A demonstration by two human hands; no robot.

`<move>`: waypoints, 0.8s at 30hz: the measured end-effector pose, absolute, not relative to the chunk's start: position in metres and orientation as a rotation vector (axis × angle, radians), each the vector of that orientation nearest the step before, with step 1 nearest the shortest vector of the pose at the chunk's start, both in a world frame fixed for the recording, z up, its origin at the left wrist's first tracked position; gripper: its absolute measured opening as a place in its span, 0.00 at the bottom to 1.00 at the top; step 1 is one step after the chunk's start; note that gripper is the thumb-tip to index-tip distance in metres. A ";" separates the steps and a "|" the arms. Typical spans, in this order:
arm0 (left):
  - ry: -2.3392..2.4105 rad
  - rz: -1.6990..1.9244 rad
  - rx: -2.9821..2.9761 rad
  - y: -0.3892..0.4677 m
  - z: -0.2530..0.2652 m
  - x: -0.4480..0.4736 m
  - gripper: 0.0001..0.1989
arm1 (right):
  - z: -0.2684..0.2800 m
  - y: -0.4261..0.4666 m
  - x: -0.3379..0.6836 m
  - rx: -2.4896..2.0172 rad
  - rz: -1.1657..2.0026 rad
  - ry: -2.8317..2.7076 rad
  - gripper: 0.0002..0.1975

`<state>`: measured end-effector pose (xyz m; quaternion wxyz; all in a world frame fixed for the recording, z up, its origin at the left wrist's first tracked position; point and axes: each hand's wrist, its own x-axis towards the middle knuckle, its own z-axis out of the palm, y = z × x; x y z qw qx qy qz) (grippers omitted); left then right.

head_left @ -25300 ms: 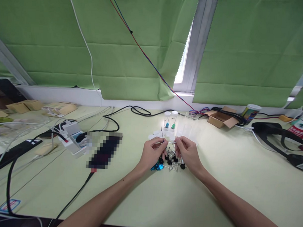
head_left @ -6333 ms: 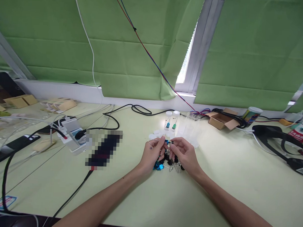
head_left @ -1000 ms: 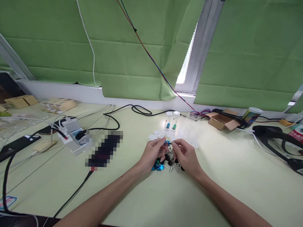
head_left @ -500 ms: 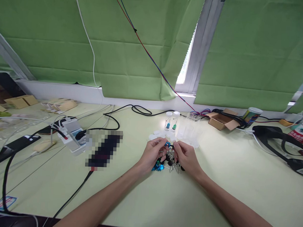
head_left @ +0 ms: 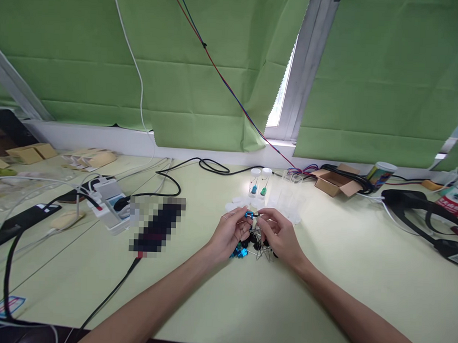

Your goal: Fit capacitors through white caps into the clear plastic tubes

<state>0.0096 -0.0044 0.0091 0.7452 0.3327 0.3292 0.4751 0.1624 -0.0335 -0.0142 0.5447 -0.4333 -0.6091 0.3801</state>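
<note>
A small shiny blue metal piece [head_left: 249, 214] is pinched between the thumb and fingers of my left hand [head_left: 230, 230]. Thin wire sticks out past that hand's left side. At the blue piece's right end is a small black piece [head_left: 257, 215], with the fingertips of my right hand [head_left: 277, 233] closed on it. Below both hands lies a loose pile: blue metal pieces [head_left: 242, 252], black round pieces [head_left: 257, 246] and bent silver wires [head_left: 264, 254]. Fingers partly cover this pile.
Two capped clear vials, one with a blue piece [head_left: 254, 190] and one with a green piece [head_left: 264, 190], stand behind my hands. Clear tubes [head_left: 287, 196] and round caps stand beside them. A cardboard box [head_left: 337, 183], black cable and power strip [head_left: 113, 210] lie farther out.
The blue piece has shifted slightly up and to the left. My right hand has come a little closer to my left, its fingers now more curled.
</note>
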 end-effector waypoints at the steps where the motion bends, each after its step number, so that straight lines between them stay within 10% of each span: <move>1: 0.716 1.036 0.738 -0.004 0.009 0.009 0.15 | -0.014 -0.034 0.162 -1.030 0.900 -1.447 0.14; 24: 0.711 0.993 0.857 -0.006 0.006 0.009 0.15 | -0.014 -0.032 0.162 -1.139 0.829 -1.490 0.23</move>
